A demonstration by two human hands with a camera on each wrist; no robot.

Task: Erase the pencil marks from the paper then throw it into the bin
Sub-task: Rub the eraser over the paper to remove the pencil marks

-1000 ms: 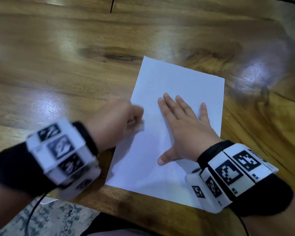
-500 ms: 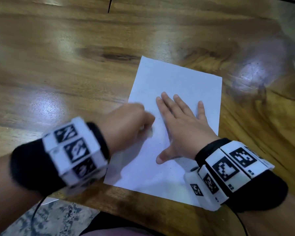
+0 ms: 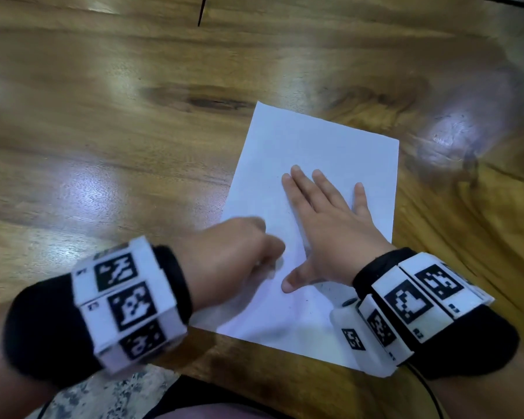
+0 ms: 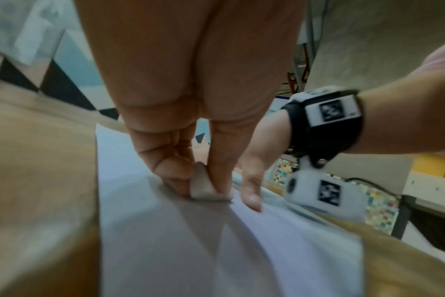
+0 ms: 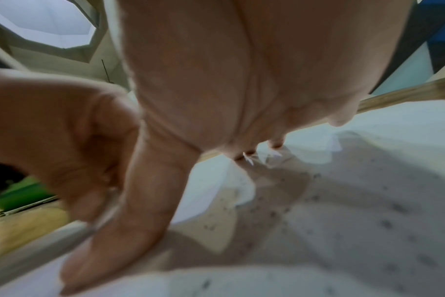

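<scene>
My left hand (image 3: 233,252) pinches a small white eraser (image 4: 203,186) between thumb and fingers (image 4: 175,172), its base on the paper (image 3: 321,152). My right hand (image 3: 327,228) lies flat on the sheet, fingers straight and spread. Paper sits flat on the wooden table (image 3: 103,131), dark eraser crumbs (image 5: 384,223) scattered across it.

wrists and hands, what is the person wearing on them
Both hands are bare. The left hand has a wide black fabric wristband carrying a white blocky plastic bracelet with black-and-white square code markers. The right hand wears a matching black band, white marker blocks and a thin black cable.
</scene>
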